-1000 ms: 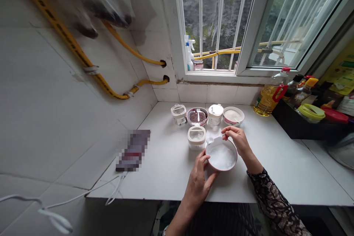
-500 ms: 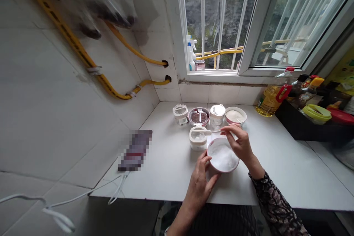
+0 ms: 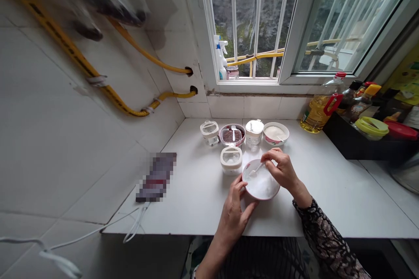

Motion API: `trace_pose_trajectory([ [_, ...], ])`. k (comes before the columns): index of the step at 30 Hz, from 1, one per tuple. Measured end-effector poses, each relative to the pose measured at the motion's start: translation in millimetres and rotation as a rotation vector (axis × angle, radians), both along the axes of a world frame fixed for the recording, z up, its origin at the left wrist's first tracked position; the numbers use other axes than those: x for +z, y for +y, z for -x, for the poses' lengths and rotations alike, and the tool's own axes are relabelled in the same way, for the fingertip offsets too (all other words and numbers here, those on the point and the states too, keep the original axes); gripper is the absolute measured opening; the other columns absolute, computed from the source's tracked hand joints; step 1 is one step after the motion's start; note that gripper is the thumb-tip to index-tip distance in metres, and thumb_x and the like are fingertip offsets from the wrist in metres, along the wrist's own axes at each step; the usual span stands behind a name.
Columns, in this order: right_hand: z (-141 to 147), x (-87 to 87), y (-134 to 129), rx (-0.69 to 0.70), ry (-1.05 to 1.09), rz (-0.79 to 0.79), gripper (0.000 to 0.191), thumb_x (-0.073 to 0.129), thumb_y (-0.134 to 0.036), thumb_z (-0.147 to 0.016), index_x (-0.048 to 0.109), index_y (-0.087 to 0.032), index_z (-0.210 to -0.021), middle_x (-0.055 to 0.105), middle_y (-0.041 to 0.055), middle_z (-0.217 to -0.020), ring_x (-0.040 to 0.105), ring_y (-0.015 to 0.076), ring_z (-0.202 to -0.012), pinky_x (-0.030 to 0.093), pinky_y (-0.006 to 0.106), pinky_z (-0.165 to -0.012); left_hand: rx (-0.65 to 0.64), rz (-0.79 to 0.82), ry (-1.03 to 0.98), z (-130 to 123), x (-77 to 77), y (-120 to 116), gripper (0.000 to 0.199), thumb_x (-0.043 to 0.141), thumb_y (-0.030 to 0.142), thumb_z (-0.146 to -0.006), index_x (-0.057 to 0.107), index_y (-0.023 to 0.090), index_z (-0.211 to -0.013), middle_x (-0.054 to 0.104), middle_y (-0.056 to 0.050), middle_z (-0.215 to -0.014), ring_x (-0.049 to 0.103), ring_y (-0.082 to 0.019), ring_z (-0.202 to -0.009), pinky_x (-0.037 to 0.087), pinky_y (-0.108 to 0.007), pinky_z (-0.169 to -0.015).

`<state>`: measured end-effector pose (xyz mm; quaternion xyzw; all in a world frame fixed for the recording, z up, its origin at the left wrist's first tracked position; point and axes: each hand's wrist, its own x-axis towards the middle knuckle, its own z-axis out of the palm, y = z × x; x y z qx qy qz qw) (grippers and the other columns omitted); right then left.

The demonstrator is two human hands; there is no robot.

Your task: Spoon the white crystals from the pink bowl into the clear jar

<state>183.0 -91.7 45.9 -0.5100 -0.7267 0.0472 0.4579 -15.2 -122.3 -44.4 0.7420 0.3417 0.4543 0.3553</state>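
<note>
My left hand [image 3: 234, 214] grips the side of a white bowl [image 3: 251, 193] with a pinkish rim, which stands on the counter and holds white powder or granules. My right hand [image 3: 282, 170] pinches a small white spoon [image 3: 257, 169] whose tip is inside the bowl, in the powder. Just behind the bowl is a square white-rimmed jar [image 3: 231, 159]. Farther back stand a small clear jar [image 3: 209, 132], a dish of dark red contents [image 3: 232, 135], a round white tub [image 3: 254, 132] and a bowl of pale powder [image 3: 276, 134].
The white tiled counter [image 3: 193, 196] ends in a front edge close to my body. A cooking oil bottle [image 3: 319, 111] and a black tray of bottles [image 3: 347, 146] stand at the right. A pixelated object [image 3: 156, 177] lies at the left, below yellow gas hoses [image 3: 144, 54].
The spoon has moved from above the square jar down into the white bowl. My right hand has shifted slightly toward the bowl, and my left hand still holds the bowl.
</note>
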Motion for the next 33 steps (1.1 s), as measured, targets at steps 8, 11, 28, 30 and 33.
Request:
trace_pose_trajectory([
  [8, 4, -5.6, 1, 0.118, -0.046, 0.215, 0.025, 0.048, -0.007, -0.075, 0.065, -0.023, -0.066, 0.067, -0.0003, -0.06, 0.059, 0.0188, -0.068, 0.047, 0.031, -0.074, -0.014, 0.008, -0.01, 1, 0.1, 0, 0.038, 0.061, 0.021, -0.092, 0.047, 0.027, -0.127, 0.044, -0.015, -0.149, 0.056, -0.028, -0.134, 0.06, -0.043, -0.099],
  [11, 1, -2.8, 2, 0.062, 0.081, 0.26, 0.024, 0.047, -0.011, -0.074, 0.065, -0.022, -0.063, 0.062, -0.0017, -0.052, 0.058, 0.0175, -0.061, 0.047, 0.03, -0.07, -0.008, 0.019, -0.017, 0, -1.1, -1, 0.037, 0.062, 0.021, -0.092, 0.047, 0.026, -0.126, 0.044, -0.015, -0.15, 0.058, -0.028, -0.132, 0.06, -0.044, -0.099],
  [28, -11, 0.1, 13, -0.02, 0.798, 0.516, 0.015, 0.055, -0.027, -0.061, 0.068, -0.019, -0.061, 0.061, -0.0002, -0.048, 0.052, 0.0136, -0.048, 0.044, 0.028, -0.053, -0.002, -0.006, -0.011, 0, -0.9, 0, 0.04, 0.063, 0.017, -0.09, 0.047, 0.026, -0.126, 0.044, -0.015, -0.149, 0.055, -0.03, -0.136, 0.06, -0.045, -0.099],
  [30, -8, 0.2, 14, -0.014, 0.819, 0.468, 0.014, 0.058, -0.028, -0.064, 0.069, -0.019, -0.065, 0.065, 0.0011, -0.053, 0.056, 0.0147, -0.052, 0.047, 0.029, -0.056, 0.005, -0.01, -0.013, -1, -1.8, 0, 0.041, 0.064, 0.017, -0.089, 0.047, 0.026, -0.126, 0.046, -0.015, -0.148, 0.056, -0.03, -0.135, 0.061, -0.045, -0.099],
  [33, 3, 0.2, 15, -0.006, 0.769, 0.349, 0.016, 0.06, -0.031, -0.074, 0.07, -0.019, -0.076, 0.071, 0.0032, -0.064, 0.063, 0.017, -0.06, 0.052, 0.031, -0.062, 0.007, -0.017, -0.021, -2, -2.4, 0, 0.043, 0.065, 0.016, -0.088, 0.048, 0.026, -0.126, 0.047, -0.014, -0.148, 0.057, -0.029, -0.135, 0.061, -0.044, -0.098],
])
